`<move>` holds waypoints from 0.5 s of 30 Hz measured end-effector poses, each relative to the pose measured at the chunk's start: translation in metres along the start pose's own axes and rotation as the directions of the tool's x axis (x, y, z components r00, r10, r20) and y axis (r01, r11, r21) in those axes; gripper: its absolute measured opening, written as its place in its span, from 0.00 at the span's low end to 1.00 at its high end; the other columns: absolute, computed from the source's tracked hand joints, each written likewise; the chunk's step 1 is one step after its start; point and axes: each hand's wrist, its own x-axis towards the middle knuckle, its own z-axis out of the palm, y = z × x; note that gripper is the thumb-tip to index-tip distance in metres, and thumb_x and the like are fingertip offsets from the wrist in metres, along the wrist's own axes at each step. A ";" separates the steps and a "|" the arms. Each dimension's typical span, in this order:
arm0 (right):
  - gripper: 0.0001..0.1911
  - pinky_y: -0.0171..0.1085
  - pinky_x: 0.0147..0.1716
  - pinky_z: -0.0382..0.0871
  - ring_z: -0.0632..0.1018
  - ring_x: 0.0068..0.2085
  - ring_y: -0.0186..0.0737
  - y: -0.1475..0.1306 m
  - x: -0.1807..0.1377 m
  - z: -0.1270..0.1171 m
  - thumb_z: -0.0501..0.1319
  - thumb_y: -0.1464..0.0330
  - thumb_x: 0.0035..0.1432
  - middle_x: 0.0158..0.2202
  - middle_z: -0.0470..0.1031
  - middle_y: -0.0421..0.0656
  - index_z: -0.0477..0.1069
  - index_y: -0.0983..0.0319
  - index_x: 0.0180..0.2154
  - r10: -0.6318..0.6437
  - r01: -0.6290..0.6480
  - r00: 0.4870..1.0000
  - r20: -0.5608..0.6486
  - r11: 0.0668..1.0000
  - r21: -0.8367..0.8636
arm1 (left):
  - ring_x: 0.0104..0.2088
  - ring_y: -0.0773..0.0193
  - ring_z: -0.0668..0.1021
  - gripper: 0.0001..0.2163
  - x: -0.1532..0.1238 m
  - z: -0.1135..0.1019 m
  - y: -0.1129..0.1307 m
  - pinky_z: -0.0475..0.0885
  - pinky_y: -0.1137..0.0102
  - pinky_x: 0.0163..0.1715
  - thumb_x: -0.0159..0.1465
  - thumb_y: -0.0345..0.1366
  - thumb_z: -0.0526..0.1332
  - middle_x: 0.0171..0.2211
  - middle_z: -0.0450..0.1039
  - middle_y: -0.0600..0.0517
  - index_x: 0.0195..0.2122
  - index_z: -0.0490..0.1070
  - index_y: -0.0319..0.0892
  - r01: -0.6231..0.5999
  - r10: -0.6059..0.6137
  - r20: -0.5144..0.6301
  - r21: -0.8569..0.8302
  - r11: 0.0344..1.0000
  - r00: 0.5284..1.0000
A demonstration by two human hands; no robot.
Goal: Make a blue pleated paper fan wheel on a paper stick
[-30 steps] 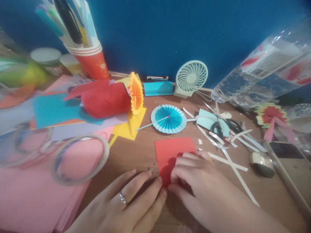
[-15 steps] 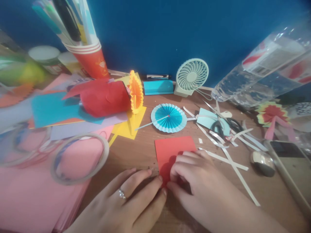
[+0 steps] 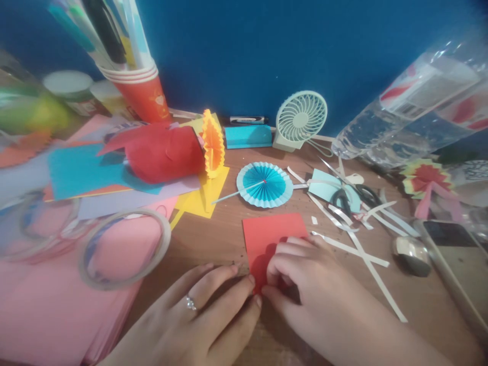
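A sheet of red paper (image 3: 274,229) lies on the brown table in front of me. My left hand (image 3: 202,315), with a ring on one finger, has its thumb and index fingertips at the paper's near left corner, the other fingers stretched out. Curled over the near right part of the sheet, my right hand (image 3: 305,279) pinches the near edge between thumb and fingers. Its fingers hide that edge, so I cannot see whether it is folded. Beyond the sheet lies a pleated blue paper rosette (image 3: 263,178) with a thin stick across it.
Scissors (image 3: 343,201) and white paper strips (image 3: 377,274) lie to the right, near a phone (image 3: 453,254) and plastic bottles (image 3: 412,107). A small fan (image 3: 301,119) stands at the back. At left are tape rolls (image 3: 163,244), pink paper (image 3: 49,315) and a pen cup (image 3: 141,94).
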 end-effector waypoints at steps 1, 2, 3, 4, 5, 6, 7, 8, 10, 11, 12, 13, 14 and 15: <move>0.09 0.36 0.34 0.51 0.66 0.27 0.33 0.000 0.000 0.000 0.62 0.76 0.43 0.20 0.66 0.34 0.63 0.61 0.17 0.007 -0.007 1.000 0.003 1.000 0.002 | 0.51 0.62 0.65 0.14 0.001 -0.001 0.000 0.53 0.66 0.55 0.63 0.39 0.49 0.49 0.69 0.59 0.48 0.68 0.51 0.000 0.000 0.004 -0.001 1.000 1.000; 0.10 0.36 0.34 0.51 0.66 0.28 0.33 0.000 0.000 0.000 0.62 0.76 0.43 0.20 0.66 0.34 0.63 0.61 0.17 0.011 -0.011 1.000 0.007 1.000 0.003 | 0.50 0.62 0.66 0.14 0.001 -0.002 0.000 0.53 0.66 0.55 0.64 0.39 0.49 0.48 0.69 0.59 0.48 0.68 0.51 0.002 -0.002 0.008 -0.004 1.000 1.000; 0.10 0.37 0.34 0.51 0.66 0.28 0.33 0.000 0.000 0.000 0.62 0.76 0.43 0.20 0.66 0.34 0.63 0.61 0.17 0.014 -0.014 1.000 0.009 1.000 0.004 | 0.50 0.63 0.66 0.14 0.002 -0.002 0.000 0.54 0.66 0.55 0.64 0.39 0.49 0.48 0.69 0.59 0.47 0.68 0.51 0.005 -0.005 0.009 -0.006 1.000 1.000; 0.09 0.37 0.34 0.51 0.66 0.28 0.33 0.000 0.000 0.000 0.62 0.76 0.43 0.20 0.66 0.34 0.63 0.61 0.18 0.015 -0.015 1.000 0.009 1.000 0.004 | 0.50 0.63 0.66 0.14 0.002 -0.002 -0.001 0.54 0.66 0.55 0.64 0.38 0.48 0.48 0.69 0.59 0.47 0.69 0.51 0.009 -0.008 0.005 -0.008 1.000 1.000; 0.09 0.37 0.34 0.51 0.66 0.27 0.33 0.000 0.000 0.000 0.62 0.76 0.43 0.20 0.66 0.34 0.63 0.61 0.18 0.016 -0.016 1.000 0.007 1.000 0.005 | 0.49 0.63 0.66 0.14 0.002 -0.002 -0.001 0.54 0.67 0.55 0.64 0.38 0.49 0.47 0.70 0.59 0.47 0.69 0.51 0.009 -0.009 0.000 -0.011 1.000 1.000; 0.09 0.37 0.34 0.52 0.66 0.27 0.33 0.000 -0.001 0.000 0.62 0.76 0.43 0.20 0.66 0.34 0.63 0.61 0.18 0.016 -0.016 1.000 0.008 1.000 0.007 | 0.49 0.63 0.66 0.14 0.002 -0.001 -0.001 0.53 0.67 0.55 0.64 0.37 0.49 0.47 0.70 0.59 0.47 0.69 0.51 0.009 -0.009 -0.011 -0.014 1.000 1.000; 0.09 0.37 0.34 0.52 0.66 0.27 0.33 0.000 -0.001 0.001 0.61 0.76 0.43 0.20 0.66 0.34 0.63 0.61 0.18 0.019 -0.019 1.000 0.007 1.000 0.009 | 0.49 0.64 0.66 0.14 0.002 -0.001 -0.001 0.53 0.67 0.55 0.63 0.37 0.50 0.47 0.70 0.59 0.47 0.69 0.51 0.010 -0.011 -0.022 -0.016 1.000 1.000; 0.09 0.37 0.35 0.52 0.66 0.27 0.33 0.001 -0.001 0.001 0.61 0.76 0.43 0.20 0.66 0.34 0.63 0.61 0.18 0.022 -0.022 1.000 0.006 1.000 0.013 | 0.49 0.63 0.66 0.14 0.002 0.000 -0.001 0.52 0.67 0.56 0.63 0.37 0.51 0.47 0.70 0.59 0.47 0.69 0.51 0.012 -0.012 -0.030 -0.019 1.000 0.999; 0.09 0.37 0.35 0.53 0.66 0.28 0.33 0.001 -0.001 0.001 0.61 0.76 0.43 0.20 0.66 0.33 0.63 0.61 0.18 0.037 -0.037 0.999 0.006 0.999 0.016 | 0.50 0.63 0.66 0.14 0.001 0.002 -0.001 0.51 0.67 0.57 0.62 0.38 0.53 0.47 0.70 0.59 0.48 0.68 0.50 0.003 -0.004 -0.030 -0.020 1.000 1.000; 0.09 0.37 0.35 0.53 0.66 0.28 0.33 0.001 0.000 0.000 0.62 0.76 0.43 0.20 0.66 0.33 0.63 0.61 0.18 0.043 -0.043 0.999 0.006 0.999 0.014 | 0.50 0.63 0.66 0.15 0.001 0.002 -0.002 0.50 0.67 0.57 0.61 0.38 0.53 0.48 0.69 0.59 0.49 0.67 0.50 -0.007 0.007 -0.025 -0.017 1.000 1.000; 0.09 0.37 0.35 0.53 0.66 0.28 0.33 0.000 0.000 -0.001 0.62 0.75 0.44 0.20 0.66 0.33 0.63 0.61 0.19 0.045 -0.045 0.999 0.006 0.999 0.011 | 0.50 0.63 0.66 0.15 0.000 0.002 -0.002 0.50 0.67 0.57 0.61 0.38 0.54 0.49 0.69 0.59 0.49 0.67 0.49 -0.018 0.018 -0.022 -0.010 1.000 1.000; 0.09 0.37 0.36 0.53 0.66 0.28 0.33 0.000 0.000 -0.002 0.62 0.75 0.44 0.20 0.66 0.33 0.64 0.61 0.19 0.042 -0.042 0.999 0.012 0.999 0.008 | 0.50 0.64 0.66 0.15 0.000 0.002 -0.002 0.50 0.67 0.57 0.61 0.38 0.54 0.49 0.69 0.59 0.49 0.67 0.49 -0.029 0.029 -0.022 -0.004 1.000 0.999; 0.09 0.37 0.36 0.53 0.67 0.28 0.33 0.000 0.000 -0.003 0.62 0.75 0.44 0.21 0.67 0.33 0.64 0.60 0.19 0.035 -0.035 0.999 0.023 0.999 0.008 | 0.50 0.63 0.66 0.15 -0.001 0.002 -0.003 0.50 0.66 0.57 0.61 0.38 0.53 0.49 0.69 0.58 0.49 0.67 0.48 -0.034 0.034 -0.027 0.003 0.999 0.999; 0.09 0.37 0.36 0.53 0.67 0.28 0.33 -0.001 0.000 -0.004 0.62 0.75 0.44 0.21 0.67 0.33 0.64 0.60 0.19 0.027 -0.028 0.999 0.036 1.000 0.010 | 0.50 0.63 0.66 0.15 -0.001 0.001 -0.003 0.51 0.66 0.57 0.61 0.37 0.53 0.49 0.69 0.58 0.49 0.68 0.48 -0.035 0.035 -0.036 0.007 0.999 0.999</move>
